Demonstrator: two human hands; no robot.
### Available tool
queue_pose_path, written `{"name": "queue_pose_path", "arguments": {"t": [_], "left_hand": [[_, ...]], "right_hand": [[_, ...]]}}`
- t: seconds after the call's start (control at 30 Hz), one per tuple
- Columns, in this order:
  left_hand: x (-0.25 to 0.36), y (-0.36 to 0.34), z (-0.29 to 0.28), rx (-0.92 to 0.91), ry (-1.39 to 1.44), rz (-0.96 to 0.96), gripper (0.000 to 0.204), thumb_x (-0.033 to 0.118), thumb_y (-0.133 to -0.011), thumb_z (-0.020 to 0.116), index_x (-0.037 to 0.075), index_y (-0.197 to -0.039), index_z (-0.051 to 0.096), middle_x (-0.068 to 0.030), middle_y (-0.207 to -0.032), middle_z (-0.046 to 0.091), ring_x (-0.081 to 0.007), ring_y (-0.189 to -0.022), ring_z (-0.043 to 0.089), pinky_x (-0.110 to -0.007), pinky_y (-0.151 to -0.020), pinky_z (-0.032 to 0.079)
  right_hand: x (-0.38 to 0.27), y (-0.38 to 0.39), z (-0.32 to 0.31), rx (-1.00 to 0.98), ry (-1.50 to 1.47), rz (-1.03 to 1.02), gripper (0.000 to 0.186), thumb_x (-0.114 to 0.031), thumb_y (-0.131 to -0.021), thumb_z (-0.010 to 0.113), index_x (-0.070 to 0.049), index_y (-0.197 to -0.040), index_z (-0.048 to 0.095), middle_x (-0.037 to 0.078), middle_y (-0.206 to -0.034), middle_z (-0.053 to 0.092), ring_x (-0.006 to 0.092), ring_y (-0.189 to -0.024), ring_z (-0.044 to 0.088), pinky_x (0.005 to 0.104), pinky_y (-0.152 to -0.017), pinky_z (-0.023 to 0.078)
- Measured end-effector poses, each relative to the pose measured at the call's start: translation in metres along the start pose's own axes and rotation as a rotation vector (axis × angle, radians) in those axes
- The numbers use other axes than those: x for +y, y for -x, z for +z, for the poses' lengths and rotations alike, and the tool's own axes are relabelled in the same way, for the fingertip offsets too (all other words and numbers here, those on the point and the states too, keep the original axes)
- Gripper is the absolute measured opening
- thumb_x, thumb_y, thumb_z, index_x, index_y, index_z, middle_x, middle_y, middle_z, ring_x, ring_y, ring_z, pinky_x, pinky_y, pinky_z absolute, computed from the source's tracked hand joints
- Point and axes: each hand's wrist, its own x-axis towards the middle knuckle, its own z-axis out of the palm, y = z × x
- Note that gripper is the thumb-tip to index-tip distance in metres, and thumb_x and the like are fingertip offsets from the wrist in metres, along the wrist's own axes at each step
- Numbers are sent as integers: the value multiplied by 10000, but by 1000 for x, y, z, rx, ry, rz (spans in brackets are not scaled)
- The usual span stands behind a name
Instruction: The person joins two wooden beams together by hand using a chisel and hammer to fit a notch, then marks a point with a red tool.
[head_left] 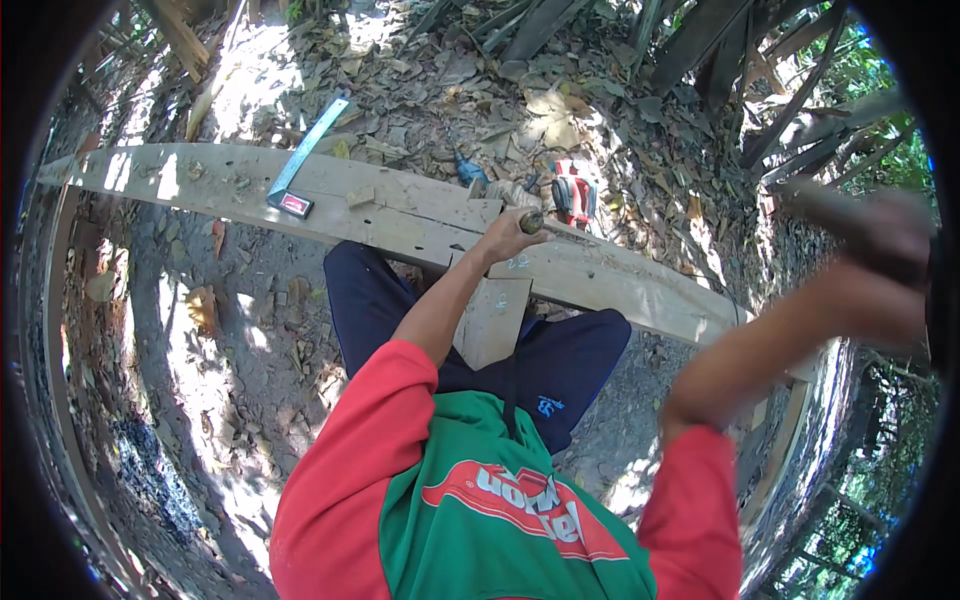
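Note:
My left hand (508, 240) is wrapped round the handle of a chisel (532, 222), whose rounded end points up; its blade is hidden beneath the hand. Under that fist lies a board (492, 318), which runs from the long plank (400, 190) back between my knees. Raised far out to the right, my right hand (890, 240) grips a dark, club-like mallet (835, 215). Motion smears both that hand and the mallet, so their details are unclear.
A try square (306, 155) and a small wood offcut (360, 197) rest on the plank's left part. Beyond the plank are a red power tool (575, 195) and a blue tool (468, 170), near dry leaves. A wooden leg (55, 290) supports the left end.

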Motion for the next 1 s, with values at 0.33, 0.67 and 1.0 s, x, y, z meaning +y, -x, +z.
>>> {"name": "queue_pose_path", "arguments": {"t": [0.33, 0.67, 1.0], "left_hand": [[12, -14, -5, -14, -118, -39, 335, 328, -816, 787, 35, -861, 630, -40, -791, 641, -139, -759, 574, -335, -717, 473], [5, 3, -2, -7, 27, -145, 282, 213, -798, 815, 49, -808, 587, 11, -775, 552, -108, -748, 491, -292, -693, 435], [104, 2, -62, 442, 450, 95, 139, 65, -859, 684, 43, -963, 595, -45, -780, 631, -123, -720, 629, -253, -684, 546]], "right_hand": [[189, 313, -35, -473, 482, 1320, 288, -219, -819, 620, 42, -937, 592, 169, -725, 639, 228, -548, 604, 386, -506, 498], [204, 426, -73, -886, 983, 949, 277, -190, -808, 686, 12, -940, 551, 174, -704, 644, 263, -516, 637, 381, -520, 524], [195, 385, -58, -950, 695, 1595, 445, -292, -818, 683, 19, -1106, 546, 299, -1041, 662, 461, -1030, 628, 519, -886, 495]]}}
